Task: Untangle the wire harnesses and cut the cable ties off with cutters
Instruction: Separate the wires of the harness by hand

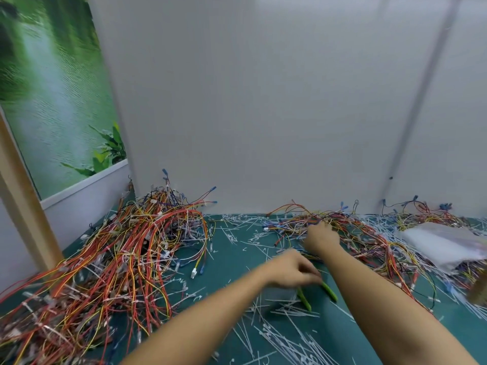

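While the right hand (pixel 321 237) is sunk among the far harness (pixel 366 233), its grip hidden, the cutters (pixel 305 300) are overlapped by the curled left hand (pixel 291 270), hold unclear, handles trailing near-right.

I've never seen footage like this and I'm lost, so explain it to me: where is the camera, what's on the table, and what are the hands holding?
There is no machine here. A person works with bare hands, and the single picture comes from a camera worn on their head, looking forward and down. On the green table lie a big pile of coloured wire harnesses at the left, a smaller tangle at the back, many cut white cable ties and a clear plastic bag. The left hand is over the green-handled cutters; blur hides whether it grips them. The right hand reaches into the smaller tangle, fingers hidden.
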A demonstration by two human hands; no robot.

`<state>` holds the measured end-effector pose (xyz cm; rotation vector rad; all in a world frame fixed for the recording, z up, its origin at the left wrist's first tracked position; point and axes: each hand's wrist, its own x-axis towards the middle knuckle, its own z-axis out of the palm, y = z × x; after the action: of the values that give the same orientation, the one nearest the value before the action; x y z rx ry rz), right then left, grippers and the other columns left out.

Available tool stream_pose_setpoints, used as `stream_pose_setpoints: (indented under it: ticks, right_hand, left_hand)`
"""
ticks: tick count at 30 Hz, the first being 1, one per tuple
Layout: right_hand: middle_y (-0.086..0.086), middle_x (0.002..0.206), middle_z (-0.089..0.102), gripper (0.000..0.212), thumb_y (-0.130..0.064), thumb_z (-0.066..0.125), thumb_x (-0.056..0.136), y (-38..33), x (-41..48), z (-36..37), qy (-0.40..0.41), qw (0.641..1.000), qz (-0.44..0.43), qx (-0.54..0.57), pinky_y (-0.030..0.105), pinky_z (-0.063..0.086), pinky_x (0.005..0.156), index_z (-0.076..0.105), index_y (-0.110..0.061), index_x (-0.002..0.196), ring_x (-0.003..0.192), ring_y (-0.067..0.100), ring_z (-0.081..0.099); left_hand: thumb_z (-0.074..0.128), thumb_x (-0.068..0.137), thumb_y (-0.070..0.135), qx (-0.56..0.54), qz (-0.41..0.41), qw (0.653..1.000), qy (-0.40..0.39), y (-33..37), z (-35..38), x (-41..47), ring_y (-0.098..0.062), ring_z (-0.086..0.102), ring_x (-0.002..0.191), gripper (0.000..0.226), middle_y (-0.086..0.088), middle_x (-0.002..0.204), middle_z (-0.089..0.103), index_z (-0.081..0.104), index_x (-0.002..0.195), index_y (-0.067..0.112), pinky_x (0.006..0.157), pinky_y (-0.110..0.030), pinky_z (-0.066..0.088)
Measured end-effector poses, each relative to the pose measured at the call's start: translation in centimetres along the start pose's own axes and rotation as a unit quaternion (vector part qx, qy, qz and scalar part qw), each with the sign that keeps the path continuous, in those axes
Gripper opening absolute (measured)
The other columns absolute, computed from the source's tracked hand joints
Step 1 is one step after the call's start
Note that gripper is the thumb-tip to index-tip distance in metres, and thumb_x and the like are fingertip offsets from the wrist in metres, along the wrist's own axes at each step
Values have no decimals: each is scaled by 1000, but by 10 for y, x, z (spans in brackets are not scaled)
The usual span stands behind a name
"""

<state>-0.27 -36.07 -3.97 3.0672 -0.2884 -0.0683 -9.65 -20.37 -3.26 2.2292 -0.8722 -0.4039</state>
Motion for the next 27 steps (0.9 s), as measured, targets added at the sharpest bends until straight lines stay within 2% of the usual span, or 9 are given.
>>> stream_pose_setpoints:
  ticks: [3,5,8,10,13,17,22,26,27]
  right_hand:
    - [20,144,43,45,-28,47,100,22,-1,14,-9,998,27,51,51,47,104,47,-8,141,131,39,45]
    - [18,140,45,43,-32,46,103,24,-1,12,20,996,21,82,50,50,98,48,-8,138,123,39,54]
    - [14,127,59,37,-40,45,104,9,-4,-7,98,991,-3,91,43,52,81,58,-11,123,107,35,65]
    - [13,108,70,29,-37,46,103,-7,-5,-23,135,985,-30,103,38,48,70,62,-13,97,90,34,68]
    - [14,87,69,31,-30,47,100,-41,-10,-46,138,975,-92,148,36,53,70,58,-9,80,75,31,64]
    - [11,112,74,39,-40,61,100,-92,-26,-67,66,936,-238,249,37,60,82,65,-8,123,81,20,70]
    - [4,121,65,71,-48,72,91,-144,-49,-88,34,857,-316,407,23,55,50,39,-19,146,54,13,72]
    - [7,94,74,8,-18,60,100,-164,-62,-107,37,809,-346,473,37,64,61,62,-21,107,64,17,76]
    - [4,83,73,18,-8,56,98,-165,-61,-112,52,810,-343,472,36,62,59,64,-23,93,61,12,75]
  left_hand:
    - [66,96,26,51,-86,979,181,-31,-76,-19,-17,67,107,25,-4,117,74,75,115,13,101,-37,51]
    - [67,94,25,187,-190,924,275,-53,-128,-33,-25,54,124,35,-11,132,62,67,127,15,112,-43,41]
    - [68,88,34,391,-365,804,260,-84,-195,-63,-37,35,134,49,-18,143,45,58,132,16,112,-51,31]
    - [73,82,30,389,-442,773,235,-93,-216,-80,-37,38,133,52,-16,142,49,57,130,17,111,-51,29]
    - [75,84,19,351,-447,791,227,-96,-220,-92,-33,60,117,43,-11,125,64,60,123,13,103,-47,45]
    - [70,93,29,269,-345,852,289,-68,-219,-98,-21,68,84,22,-8,97,74,75,107,12,90,-44,57]
    - [67,96,28,290,-189,865,363,-4,-208,-101,-17,68,77,18,-4,98,77,79,101,16,82,-40,59]
    - [68,92,19,279,-95,879,375,29,-198,-98,-19,68,90,23,-6,106,73,74,114,14,88,-39,58]
    - [69,91,18,258,-74,886,379,33,-195,-97,-18,67,94,30,-6,108,72,71,120,16,90,-34,55]
